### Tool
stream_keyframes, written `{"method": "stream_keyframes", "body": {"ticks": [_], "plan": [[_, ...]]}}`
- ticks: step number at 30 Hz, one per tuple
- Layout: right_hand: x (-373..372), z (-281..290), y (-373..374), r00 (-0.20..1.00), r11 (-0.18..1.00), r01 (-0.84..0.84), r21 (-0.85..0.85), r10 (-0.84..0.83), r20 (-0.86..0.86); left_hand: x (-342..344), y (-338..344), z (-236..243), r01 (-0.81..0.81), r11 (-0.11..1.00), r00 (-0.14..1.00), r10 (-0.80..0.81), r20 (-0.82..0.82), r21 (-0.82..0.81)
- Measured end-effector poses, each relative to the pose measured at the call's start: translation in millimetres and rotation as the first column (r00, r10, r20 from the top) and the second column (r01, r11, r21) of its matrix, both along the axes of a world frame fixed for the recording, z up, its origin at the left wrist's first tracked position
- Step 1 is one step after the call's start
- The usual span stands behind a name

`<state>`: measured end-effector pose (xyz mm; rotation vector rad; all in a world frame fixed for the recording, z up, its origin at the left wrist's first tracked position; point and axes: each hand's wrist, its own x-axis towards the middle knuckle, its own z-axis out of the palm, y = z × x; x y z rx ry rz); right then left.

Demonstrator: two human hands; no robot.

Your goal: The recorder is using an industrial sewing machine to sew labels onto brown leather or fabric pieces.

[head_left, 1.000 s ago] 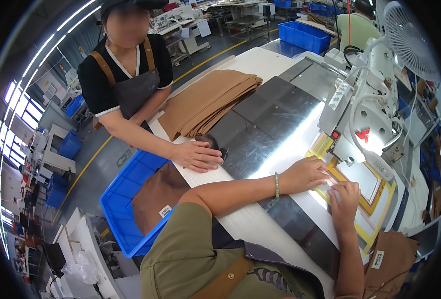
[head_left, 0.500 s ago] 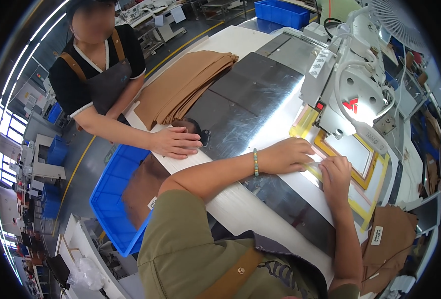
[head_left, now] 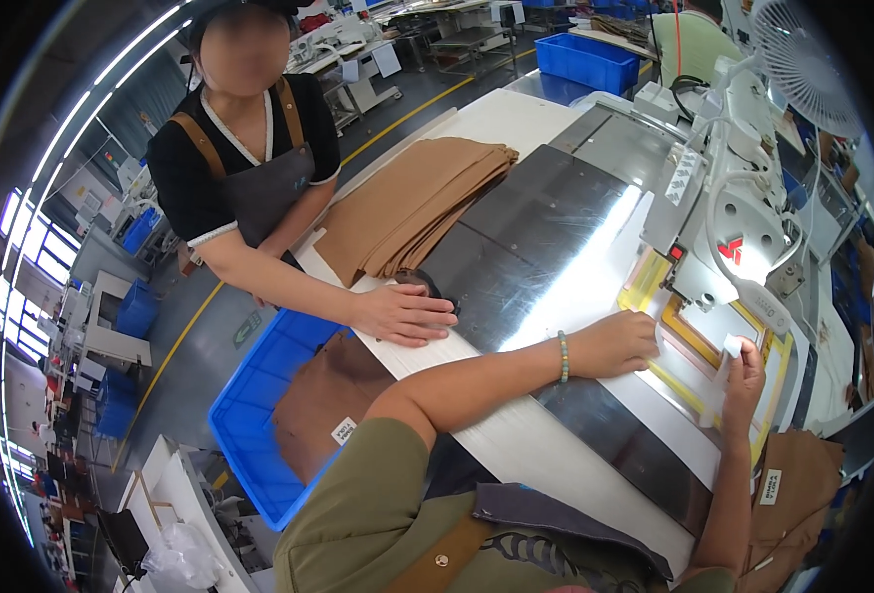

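Observation:
My left hand (head_left: 613, 344), with a beaded bracelet at its wrist, is held over the near edge of a yellow-edged template frame (head_left: 676, 387). Its fingers are curled closed, and something pale shows at their tips, too small to make out. To its right, my right hand (head_left: 743, 383) pinches a small white slip (head_left: 732, 346) between thumb and fingers, above the frame's right part. White sheeting lies under the frame, beside the head of a white sewing machine (head_left: 739, 232).
A co-worker's hand (head_left: 407, 314) rests on the table's white edge, near stacked brown pieces (head_left: 407, 208). A blue bin (head_left: 249, 395) with brown pieces stands below that edge. More brown pieces (head_left: 798, 484) lie at right. A fan (head_left: 808, 69) stands behind the machine.
My hands have drawn apart: the right one has moved right and lifted a white slip, while the left stays by the frame. The whole view has shifted slightly.

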<state>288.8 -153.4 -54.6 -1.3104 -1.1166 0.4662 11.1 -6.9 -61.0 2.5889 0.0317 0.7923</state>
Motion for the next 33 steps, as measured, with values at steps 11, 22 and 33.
{"method": "stream_keyframes", "body": {"ticks": [11,22,33], "plan": [[-17.7,4.3,2.5,0.963,0.964,-0.194,-0.183,0.223,0.150,-7.1,-4.6,11.0,-0.051,0.998,0.992,0.047,0.115,0.028],[-56.2,28.4,-2.0,0.853,0.947,-0.246,-0.207,0.313,0.418,-5.4,-9.2,16.6,-0.175,0.980,0.968,0.189,0.168,-0.093],[-49.3,28.7,-1.3,0.854,0.951,-0.222,-0.217,0.297,0.428,2.1,-2.9,-1.1,-0.030,0.993,0.999,0.028,0.022,0.110]]}}
